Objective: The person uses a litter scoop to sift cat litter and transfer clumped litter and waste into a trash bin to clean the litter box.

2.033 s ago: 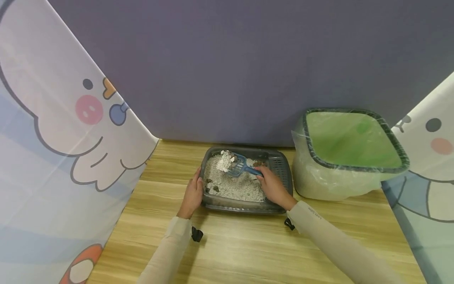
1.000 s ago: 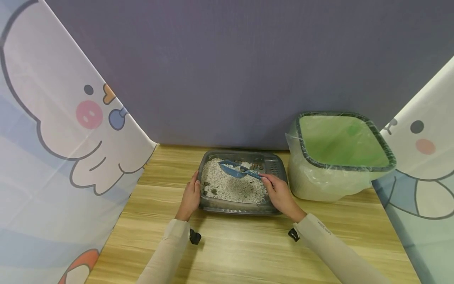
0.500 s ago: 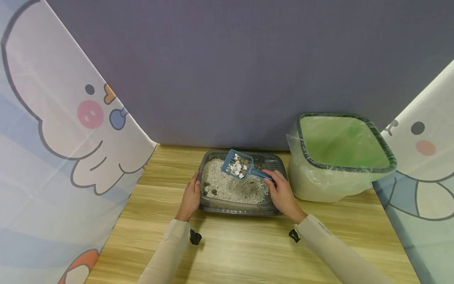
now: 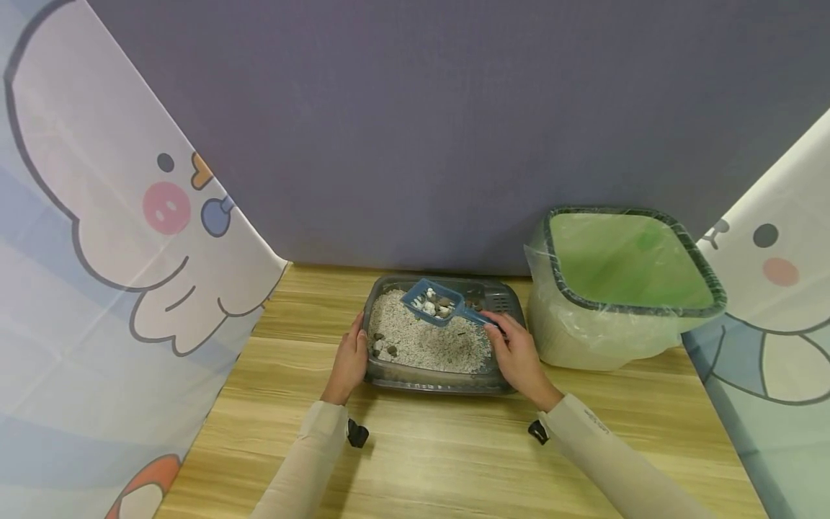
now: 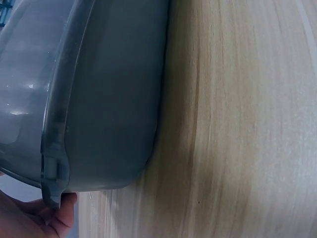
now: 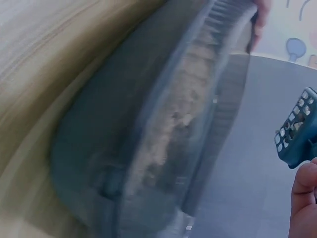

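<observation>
A dark grey litter box (image 4: 434, 383) full of pale grainy litter (image 4: 434, 349) stands on the wooden table. My left hand (image 4: 350, 360) grips its left rim; in the left wrist view the fingers (image 5: 63, 214) curl under the edge. My right hand (image 4: 519, 360) holds a blue slotted litter scoop (image 4: 468, 311) by its handle, above the box. White and brown clumps (image 4: 436, 303) lie in the scoop. Several dark clumps (image 4: 391, 350) sit in the litter at the left. The right wrist view shows the scoop's slotted underside (image 6: 297, 126), partly cut off.
A bin (image 4: 603, 335) with a clear plastic liner, green inside and dark-rimmed, stands right of the litter box. A grey panel (image 4: 402, 144) rises behind the table (image 4: 434, 454). Printed cartoon sheets (image 4: 117, 238) hang at both sides.
My right hand lifted the scoop from the litter and shook it; loose pale litter fell through, leaving clumps. The scoop turned from edge-on to level. My left hand stayed on the rim.
</observation>
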### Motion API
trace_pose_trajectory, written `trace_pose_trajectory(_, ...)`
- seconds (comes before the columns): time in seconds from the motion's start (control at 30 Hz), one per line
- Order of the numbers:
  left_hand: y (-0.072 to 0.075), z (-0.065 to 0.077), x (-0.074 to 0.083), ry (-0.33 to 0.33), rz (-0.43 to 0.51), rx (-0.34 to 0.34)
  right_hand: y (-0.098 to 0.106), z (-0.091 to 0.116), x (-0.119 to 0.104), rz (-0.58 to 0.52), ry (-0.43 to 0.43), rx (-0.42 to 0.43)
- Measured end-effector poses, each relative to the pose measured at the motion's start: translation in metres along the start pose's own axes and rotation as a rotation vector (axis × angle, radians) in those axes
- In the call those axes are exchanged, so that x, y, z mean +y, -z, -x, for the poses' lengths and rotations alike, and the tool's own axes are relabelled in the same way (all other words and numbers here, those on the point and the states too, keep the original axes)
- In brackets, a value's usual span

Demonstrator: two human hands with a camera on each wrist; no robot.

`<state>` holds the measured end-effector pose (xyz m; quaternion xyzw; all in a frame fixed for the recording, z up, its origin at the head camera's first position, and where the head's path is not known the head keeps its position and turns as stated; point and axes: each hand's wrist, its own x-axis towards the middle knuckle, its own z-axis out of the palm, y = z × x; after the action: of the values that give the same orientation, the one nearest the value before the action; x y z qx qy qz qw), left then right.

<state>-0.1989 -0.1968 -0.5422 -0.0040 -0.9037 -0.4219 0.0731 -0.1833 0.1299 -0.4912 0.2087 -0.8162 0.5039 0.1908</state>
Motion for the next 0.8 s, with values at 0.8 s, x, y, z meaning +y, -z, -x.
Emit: trace_pose_trajectory(0.8,0.001,0.001,0.002,0.0,0.006,0.003,0.154,-0.021,-0.061,0.123,0.0,0.505)
